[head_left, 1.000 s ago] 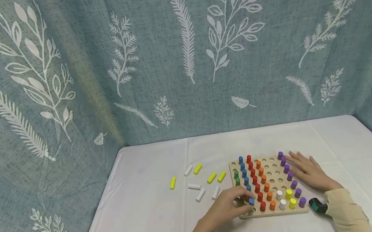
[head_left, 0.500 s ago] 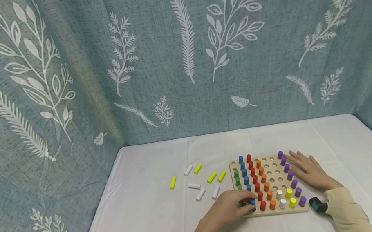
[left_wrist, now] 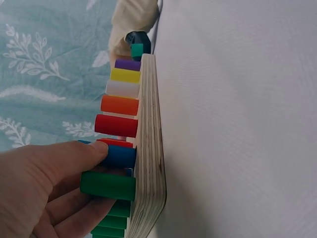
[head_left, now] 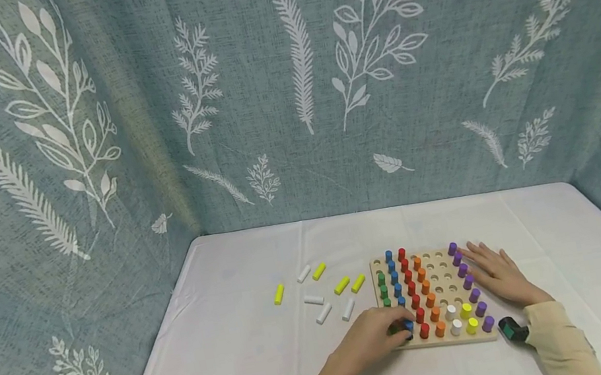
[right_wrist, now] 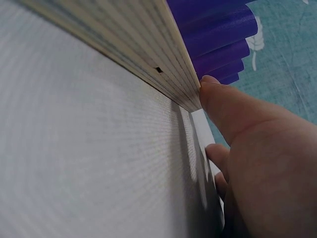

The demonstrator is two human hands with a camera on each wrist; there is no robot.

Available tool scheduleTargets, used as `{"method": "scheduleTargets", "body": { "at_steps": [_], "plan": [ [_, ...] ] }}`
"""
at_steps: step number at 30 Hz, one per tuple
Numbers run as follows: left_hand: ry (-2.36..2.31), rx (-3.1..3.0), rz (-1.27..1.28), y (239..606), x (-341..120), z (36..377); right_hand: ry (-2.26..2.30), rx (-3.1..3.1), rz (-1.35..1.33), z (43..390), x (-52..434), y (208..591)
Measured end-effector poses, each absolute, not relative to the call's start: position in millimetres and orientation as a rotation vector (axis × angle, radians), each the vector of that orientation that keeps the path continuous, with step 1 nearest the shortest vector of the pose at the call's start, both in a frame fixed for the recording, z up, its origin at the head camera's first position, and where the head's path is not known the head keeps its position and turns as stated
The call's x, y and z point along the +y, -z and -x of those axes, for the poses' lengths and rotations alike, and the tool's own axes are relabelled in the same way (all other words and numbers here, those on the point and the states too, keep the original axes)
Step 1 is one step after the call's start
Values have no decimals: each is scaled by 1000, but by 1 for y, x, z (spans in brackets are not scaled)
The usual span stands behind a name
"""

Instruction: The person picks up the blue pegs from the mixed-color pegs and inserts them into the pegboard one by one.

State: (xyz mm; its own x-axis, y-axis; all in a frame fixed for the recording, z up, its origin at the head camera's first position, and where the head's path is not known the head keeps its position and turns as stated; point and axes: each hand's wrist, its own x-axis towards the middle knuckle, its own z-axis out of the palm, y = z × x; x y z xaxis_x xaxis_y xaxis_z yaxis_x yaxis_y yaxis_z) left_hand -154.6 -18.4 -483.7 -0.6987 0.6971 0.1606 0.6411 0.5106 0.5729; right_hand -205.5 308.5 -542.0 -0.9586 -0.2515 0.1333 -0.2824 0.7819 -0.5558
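Head view: I see left hand [head_left: 364,340] fingers pinching an upright green peg [left_wrist: 108,185] at board's [head_left: 487,338] near-left corner, axis vertical. Right hand [head_left: 500,276], fingers flat, steadies its right edge.

A table [head_left: 260,369] stood in a corner. A white cloth covered it, and the cloth had a soft fold line running from the back edge toward the front. Behind the table hung a blue-green curtain [head_left: 259,87] with white leaves and feathery branches printed on it. The same curtain went around the left side of the table and the right side too, so it closed the table in on three sides. It hung in gentle folds, with a deeper fold at the back left corner of the table. The light was soft and even, and the table looked bright under it.
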Motion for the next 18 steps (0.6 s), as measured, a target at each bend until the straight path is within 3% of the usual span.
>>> {"method": "scheduleTargets", "body": {
  "at_steps": [18],
  "plan": [
    [-1202,2503,-994,489,-19,159,-922,-2933,-427,206,309,540]
  ]
}}
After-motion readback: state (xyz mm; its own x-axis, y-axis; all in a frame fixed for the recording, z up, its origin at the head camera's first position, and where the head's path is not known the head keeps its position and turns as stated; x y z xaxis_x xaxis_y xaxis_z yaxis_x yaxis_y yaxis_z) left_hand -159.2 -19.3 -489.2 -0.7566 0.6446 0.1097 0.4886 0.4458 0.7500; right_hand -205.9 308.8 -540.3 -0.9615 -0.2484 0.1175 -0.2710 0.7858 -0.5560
